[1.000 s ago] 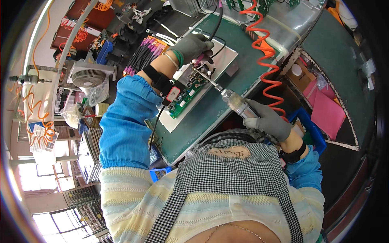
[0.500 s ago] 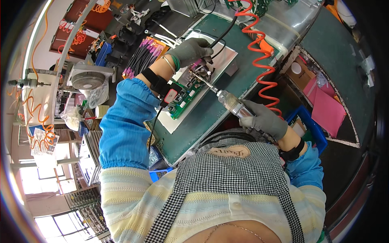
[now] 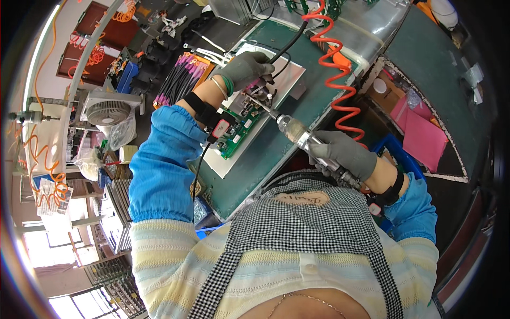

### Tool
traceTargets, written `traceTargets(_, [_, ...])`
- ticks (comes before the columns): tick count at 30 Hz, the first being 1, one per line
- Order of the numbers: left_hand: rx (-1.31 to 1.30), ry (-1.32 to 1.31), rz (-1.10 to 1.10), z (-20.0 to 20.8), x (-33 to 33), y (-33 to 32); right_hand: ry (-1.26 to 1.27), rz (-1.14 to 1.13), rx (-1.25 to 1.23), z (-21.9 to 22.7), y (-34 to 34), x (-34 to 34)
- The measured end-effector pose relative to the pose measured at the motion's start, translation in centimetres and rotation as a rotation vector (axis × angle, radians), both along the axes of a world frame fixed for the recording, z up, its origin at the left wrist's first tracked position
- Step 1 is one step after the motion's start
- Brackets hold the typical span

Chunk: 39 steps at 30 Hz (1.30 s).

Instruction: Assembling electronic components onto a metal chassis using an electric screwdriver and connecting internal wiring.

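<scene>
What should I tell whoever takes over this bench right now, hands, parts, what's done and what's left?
Left hand, gloved, presses on the top end of the green circuit board, which lies on a pale plate on the green bench mat.
Right hand, gloved, grips the powered screwdriver; its bit meets the board beside the left fingers.
An orange coiled hose hangs over the bench.
Done: board seated, driver on a fastening point.
Left: cannot tell how many fastenings remain.

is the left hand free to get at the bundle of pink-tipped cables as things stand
Probably not right away: the left hand is pressed on the green circuit board under the screwdriver. The pink-tipped cables lie close by on its left with nothing between.
</scene>
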<state>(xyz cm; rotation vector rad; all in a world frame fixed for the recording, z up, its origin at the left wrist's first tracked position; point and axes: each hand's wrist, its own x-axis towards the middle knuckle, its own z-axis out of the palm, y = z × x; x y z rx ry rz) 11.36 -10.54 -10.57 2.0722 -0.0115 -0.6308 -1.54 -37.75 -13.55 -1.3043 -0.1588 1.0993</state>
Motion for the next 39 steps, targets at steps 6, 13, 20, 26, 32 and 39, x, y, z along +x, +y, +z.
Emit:
traceTargets(6, [0.016,-0.006,0.023,-0.2,-0.2,0.1,-0.146,-0.012,-0.015,-1.0,0.6,-0.5])
traceTargets(13, [0.246,-0.402,-0.044,1.5,-2.7,0.7,-0.483,-0.013,-0.067,-1.8,-3.0,-0.3])
traceTargets(20, [-0.007,-0.514,0.166,3.5,-10.8,6.5,-0.559,-0.323,-0.159,-1.7,-6.5,7.8])
traceTargets(26, [-0.126,-0.53,0.659,1.0,-21.0,9.0,-0.703,-0.24,-0.266,-7.1,-0.5,21.2])
traceTargets(32, [-0.111,-0.41,1.258,-1.5,-32.0,8.4,-0.857,-0.134,-0.394,-12.5,7.6,31.4])
traceTargets(39, [-0.021,-0.312,1.267,-3.0,-39.7,7.0,-0.738,-0.097,-0.385,-14.9,14.1,37.3])
